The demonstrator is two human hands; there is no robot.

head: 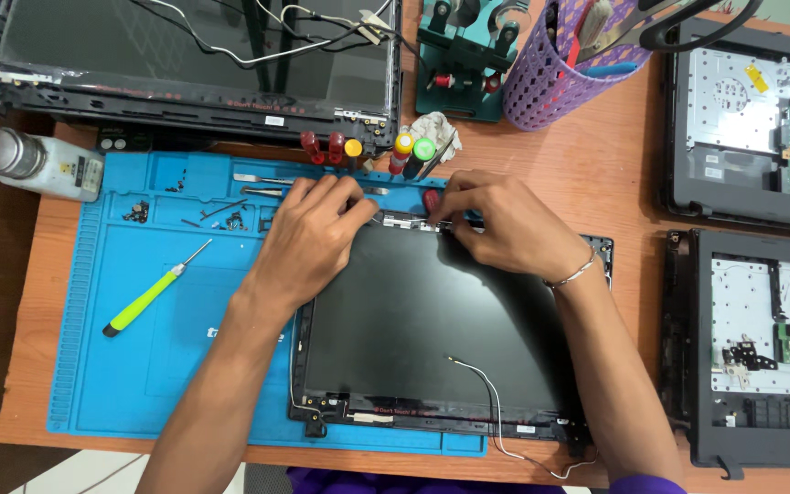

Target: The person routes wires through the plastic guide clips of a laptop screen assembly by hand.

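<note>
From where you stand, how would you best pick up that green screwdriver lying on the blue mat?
Grip the green screwdriver around its thick green handle, coming from above. It lies flat and slanted on the blue mat, thin metal tip pointing up toward the small screws, with bare mat on both sides. The left hand is nearest, though both hands are on the laptop screen.

This looks like a repair workshop for laptops. A blue work mat (pixel 112 366) lies on a wooden desk (pixel 633 155), with tiny screws (pixel 136 212) in its little trays at the far left. A green screwdriver (pixel 153 293) rests on the mat. More screwdrivers (pixel 368 151) stand in a row at the far edge. A purple basket (pixel 550 87) holds tools. A laptop screen (pixel 432 320) lies in the middle, another screen (pixel 194 64) sits far left, and two opened laptop bodies (pixel 752 274) lie on the right.
</note>
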